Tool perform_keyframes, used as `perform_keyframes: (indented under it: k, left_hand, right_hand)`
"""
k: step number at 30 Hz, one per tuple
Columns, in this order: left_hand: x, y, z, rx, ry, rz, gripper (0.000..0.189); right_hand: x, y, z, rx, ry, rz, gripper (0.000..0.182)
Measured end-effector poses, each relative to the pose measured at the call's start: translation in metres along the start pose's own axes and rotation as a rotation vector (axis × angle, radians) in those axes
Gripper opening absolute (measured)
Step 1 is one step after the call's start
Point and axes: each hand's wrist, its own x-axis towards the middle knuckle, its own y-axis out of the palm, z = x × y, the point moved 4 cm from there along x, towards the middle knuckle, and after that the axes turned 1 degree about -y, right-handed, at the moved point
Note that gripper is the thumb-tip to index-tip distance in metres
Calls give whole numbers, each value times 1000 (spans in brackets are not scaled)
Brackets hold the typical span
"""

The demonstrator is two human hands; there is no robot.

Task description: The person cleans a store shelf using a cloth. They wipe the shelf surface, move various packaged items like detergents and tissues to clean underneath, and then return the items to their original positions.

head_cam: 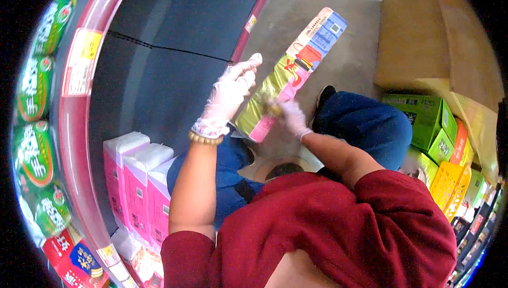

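A long soft pack (291,75) in green, pink and blue wrap, probably tissues, leans slantwise before me. My left hand (232,95), in a clear thin glove with a beaded bracelet at its wrist, is beside the pack's left edge. Its fingers are partly extended with nothing visible in them; contact with the pack cannot be told. Over the pack's lower part is my gloved right hand (294,118). A small yellow-brown thing (274,109) shows at its fingers, too blurred to name.
A dark shelf (170,73) with a red price rail (75,117) is on my left. It bears pink-and-white tissue packs (137,192); green packs (35,153) lie beyond the rail. At right are a large cardboard box (416,45), a green carton (416,121) and a yellow basket (450,188).
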Motion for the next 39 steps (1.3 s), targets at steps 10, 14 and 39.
perform_keyframes:
  k: [10, 14, 39]
  left_hand:
    - [5, -40, 79, 951, -251, -222, 36]
    - [7, -29, 148, 1239, -478, 40, 32]
    - [-32, 15, 248, 1194, -848, 401, 25]
  right_hand:
    - [-31, -49, 13, -93, -86, 1109, 37]
    - [-27, -65, -29, 503, 721, 936, 51]
    - [1, -36, -80, 980, 1056, 766, 9]
